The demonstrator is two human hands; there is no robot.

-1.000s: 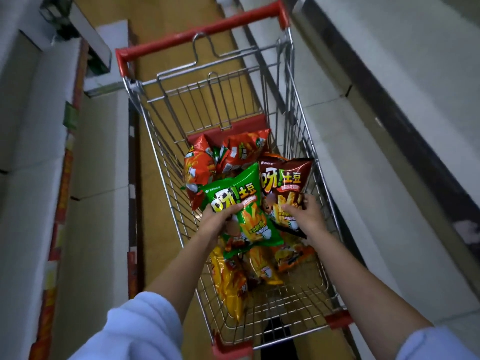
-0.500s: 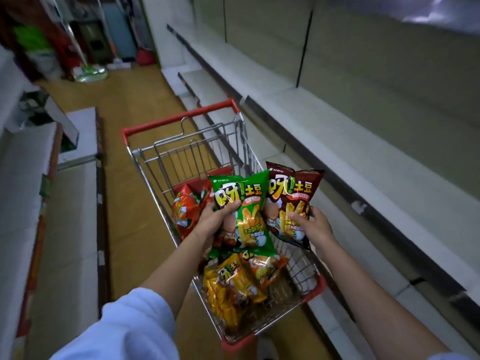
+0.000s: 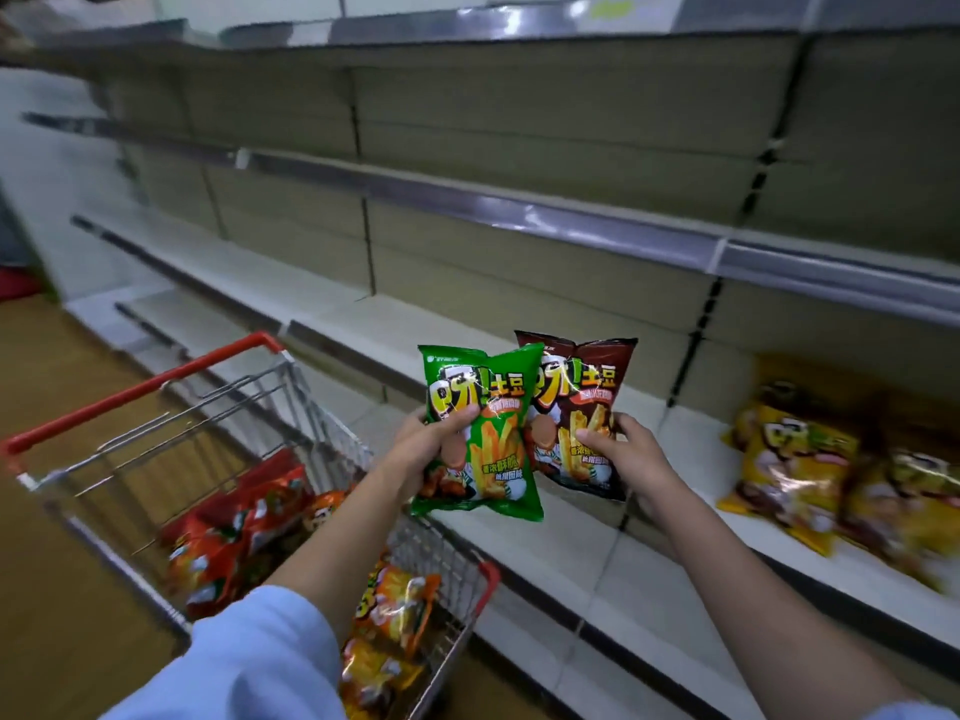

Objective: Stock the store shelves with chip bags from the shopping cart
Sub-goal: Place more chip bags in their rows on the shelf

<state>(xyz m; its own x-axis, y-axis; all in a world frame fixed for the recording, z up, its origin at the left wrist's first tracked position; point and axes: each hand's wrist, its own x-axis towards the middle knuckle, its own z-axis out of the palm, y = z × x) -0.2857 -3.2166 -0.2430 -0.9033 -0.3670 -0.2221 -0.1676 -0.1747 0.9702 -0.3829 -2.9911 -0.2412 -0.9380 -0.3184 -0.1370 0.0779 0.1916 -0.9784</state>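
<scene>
My left hand (image 3: 434, 449) grips a green chip bag (image 3: 483, 407), held upright above the cart's right rim. Beside it, my right hand (image 3: 621, 452) grips a brown chip bag (image 3: 582, 392), partly tucked behind the green one. Both bags hang in front of a white lower shelf (image 3: 571, 553). The wire shopping cart (image 3: 270, 402) with a red handle stands at lower left and holds several red, orange and yellow chip bags (image 3: 234, 532). Several yellow chip bags (image 3: 789, 470) lie on the shelf to the right.
Long tiers of beige-backed store shelves (image 3: 467, 200) run across the view, with grey price rails on their front edges. A wooden floor (image 3: 47, 387) lies to the left of the cart. A light blue sleeve (image 3: 249, 662) covers my left upper arm.
Both hands lifted the green and brown bags out of the cart and carried them up and to the right. The view swung from the cart toward the shelves.
</scene>
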